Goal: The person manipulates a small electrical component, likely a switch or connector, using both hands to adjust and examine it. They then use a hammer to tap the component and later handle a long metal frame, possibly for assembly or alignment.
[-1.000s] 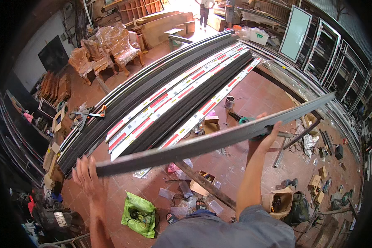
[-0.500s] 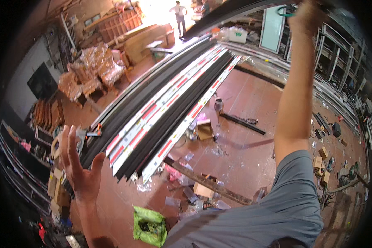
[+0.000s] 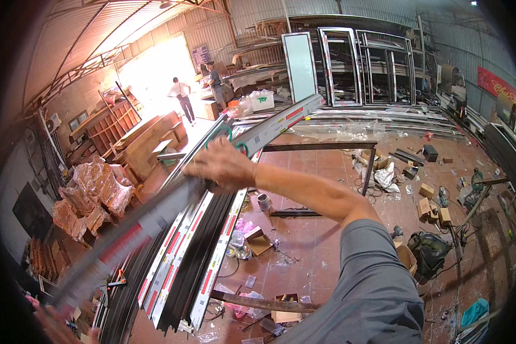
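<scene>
My right hand (image 3: 226, 165) is closed around a long metal profile bar (image 3: 137, 229) with printed white, grey and red film. The bar slants from lower left to upper right, its lower part blurred. Green loops (image 3: 242, 148), like scissor handles, show at the same hand; the rest of that tool is hidden. At the lower left edge, my left hand (image 3: 60, 328) is blurred and partly out of view, its fingers spread close to the bar's lower end. Below the bar lies a stack of black and film-covered profiles (image 3: 203, 252), with an orange-and-black clamp-like tool (image 3: 118, 280) beside it.
A dark metal frame (image 3: 321, 146) stands beyond the stack. Cardboard boxes (image 3: 260, 243), plastic scraps and a dark bag (image 3: 429, 252) lie on the tiled floor. Wrapped furniture (image 3: 94, 198) is at left; window frames (image 3: 339, 66) lean at the back. Two people stand near the bright doorway.
My right hand has come down from the upper right to the middle with the bar. My left hand has dropped to the lower left edge. The view has tilted up and turned right.
</scene>
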Action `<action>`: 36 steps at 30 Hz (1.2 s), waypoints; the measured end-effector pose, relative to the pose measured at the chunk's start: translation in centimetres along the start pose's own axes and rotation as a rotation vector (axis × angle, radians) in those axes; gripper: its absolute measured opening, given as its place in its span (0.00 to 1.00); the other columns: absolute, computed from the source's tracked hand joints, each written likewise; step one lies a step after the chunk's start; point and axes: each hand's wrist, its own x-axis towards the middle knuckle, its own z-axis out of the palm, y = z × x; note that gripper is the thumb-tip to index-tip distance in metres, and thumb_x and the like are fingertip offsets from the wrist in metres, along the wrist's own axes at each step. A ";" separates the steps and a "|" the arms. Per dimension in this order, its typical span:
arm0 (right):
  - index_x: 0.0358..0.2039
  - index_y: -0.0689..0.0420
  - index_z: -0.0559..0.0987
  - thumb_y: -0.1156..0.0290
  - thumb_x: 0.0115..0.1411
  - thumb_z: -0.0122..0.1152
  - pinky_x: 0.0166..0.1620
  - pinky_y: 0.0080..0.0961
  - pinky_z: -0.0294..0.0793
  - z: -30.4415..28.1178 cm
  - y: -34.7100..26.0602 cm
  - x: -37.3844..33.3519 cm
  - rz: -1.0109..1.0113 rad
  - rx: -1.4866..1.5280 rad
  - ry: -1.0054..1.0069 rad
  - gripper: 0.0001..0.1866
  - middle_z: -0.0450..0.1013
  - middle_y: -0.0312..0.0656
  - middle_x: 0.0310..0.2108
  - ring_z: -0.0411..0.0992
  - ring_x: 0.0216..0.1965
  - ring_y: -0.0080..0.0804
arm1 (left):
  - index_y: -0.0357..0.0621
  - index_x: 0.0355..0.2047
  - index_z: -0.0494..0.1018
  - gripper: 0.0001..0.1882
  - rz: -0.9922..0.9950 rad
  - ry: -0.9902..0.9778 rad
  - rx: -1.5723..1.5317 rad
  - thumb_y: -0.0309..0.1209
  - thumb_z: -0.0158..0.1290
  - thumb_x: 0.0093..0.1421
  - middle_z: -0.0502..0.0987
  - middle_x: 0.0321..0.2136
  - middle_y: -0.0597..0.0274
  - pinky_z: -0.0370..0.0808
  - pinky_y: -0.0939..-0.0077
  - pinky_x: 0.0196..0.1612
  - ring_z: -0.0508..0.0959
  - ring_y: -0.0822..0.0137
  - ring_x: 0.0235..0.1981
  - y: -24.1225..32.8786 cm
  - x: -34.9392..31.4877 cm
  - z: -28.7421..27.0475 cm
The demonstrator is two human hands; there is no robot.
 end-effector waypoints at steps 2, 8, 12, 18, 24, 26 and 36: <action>0.63 0.35 0.74 0.59 0.42 0.81 0.44 0.45 0.65 1.4 -0.6 -2.9 -0.067 0.009 -0.122 0.44 0.72 0.34 0.46 0.73 0.44 0.41 | 0.43 0.75 0.57 0.49 0.007 -0.323 -0.100 0.37 0.69 0.58 0.68 0.68 0.41 0.68 0.52 0.65 0.69 0.46 0.68 0.1 -1.5 1.1; 0.59 0.30 0.76 0.57 0.42 0.79 0.46 0.45 0.66 4.5 -1.3 -8.5 -0.195 0.142 -0.236 0.39 0.72 0.33 0.44 0.73 0.45 0.38 | 0.45 0.75 0.59 0.52 -0.094 -0.844 -0.438 0.41 0.73 0.53 0.76 0.60 0.37 0.76 0.53 0.58 0.78 0.43 0.59 2.2 -14.9 3.5; 0.59 0.35 0.75 0.63 0.49 0.74 0.48 0.43 0.66 8.6 -1.4 -14.0 -0.189 0.221 -0.406 0.34 0.73 0.33 0.44 0.73 0.45 0.38 | 0.43 0.67 0.70 0.45 -0.421 -1.216 -0.529 0.43 0.75 0.52 0.84 0.43 0.38 0.79 0.51 0.49 0.84 0.42 0.45 3.9 -28.4 3.8; 0.52 0.49 0.75 0.67 0.55 0.70 0.61 0.44 0.68 13.4 0.5 -22.6 -0.145 0.249 -0.845 0.24 0.74 0.37 0.47 0.73 0.54 0.39 | 0.37 0.46 0.81 0.31 -0.533 -1.354 -0.615 0.54 0.68 0.57 0.83 0.32 0.39 0.77 0.49 0.41 0.84 0.41 0.35 13.1 -34.3 6.6; 0.52 0.54 0.77 0.73 0.65 0.57 0.60 0.40 0.74 17.1 6.1 -30.2 0.065 0.133 -0.829 0.15 0.75 0.44 0.49 0.75 0.55 0.44 | 0.32 0.38 0.82 0.35 -0.509 -1.430 -0.773 0.60 0.61 0.60 0.83 0.29 0.38 0.76 0.51 0.39 0.84 0.44 0.32 20.1 -34.8 14.2; 0.55 0.56 0.77 0.73 0.66 0.54 0.61 0.41 0.73 16.5 5.9 -31.0 0.102 0.055 -0.693 0.17 0.75 0.46 0.51 0.74 0.58 0.45 | 0.32 0.39 0.83 0.33 -0.573 -1.486 -0.914 0.58 0.61 0.61 0.85 0.31 0.41 0.76 0.51 0.40 0.84 0.46 0.31 21.9 -34.5 16.2; 0.58 0.62 0.74 0.77 0.65 0.56 0.48 0.39 0.81 9.9 -4.8 -37.3 1.278 0.512 -0.048 0.20 0.79 0.51 0.43 0.82 0.43 0.47 | 0.31 0.19 0.77 0.41 -0.606 -1.448 -0.946 0.66 0.65 0.55 0.77 0.17 0.41 0.72 0.48 0.30 0.79 0.52 0.22 30.6 -31.8 22.6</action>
